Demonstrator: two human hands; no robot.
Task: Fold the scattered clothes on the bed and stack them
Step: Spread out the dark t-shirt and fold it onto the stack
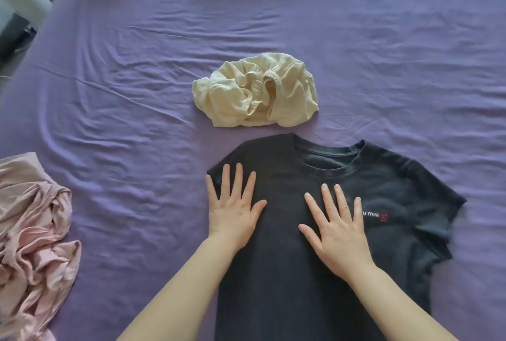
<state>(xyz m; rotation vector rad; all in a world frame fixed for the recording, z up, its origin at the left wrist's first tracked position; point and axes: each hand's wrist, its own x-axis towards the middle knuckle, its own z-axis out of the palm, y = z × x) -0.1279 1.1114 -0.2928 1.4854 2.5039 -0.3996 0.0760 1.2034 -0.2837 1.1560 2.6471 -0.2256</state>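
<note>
On the purple bed (137, 80), as the head camera saw it, you had the dark T-shirt (301, 272) spread flat in front of you, neck hole away from you, its left side apparently already turned in over the middle so that edge ran straight. Your left hand (232, 212) lay palm down near that straight edge and your right hand (339, 234) lay palm down on the chest, just beside the small printed logo (376, 216). Neither hand's grip was closed on anything: fingers were splayed and flat on the cloth. That posture read as smoothing and pinning the fabric, probably so the layer would lie without wrinkles before the other sleeve came across.

Just beyond the collar sat the cream garment (256, 91), bunched in a heap, apart from the shirt. At the left edge lay the pink garment (32, 231), crumpled and unfolded. No stack was visible.

Much stayed out of reach of the view: the shirt's hem ran off the bottom, the pink piece was cut by the frame, the logo's first letters were covered by your right hand, and the objects beside the bed at upper left were too blurred to name.
</note>
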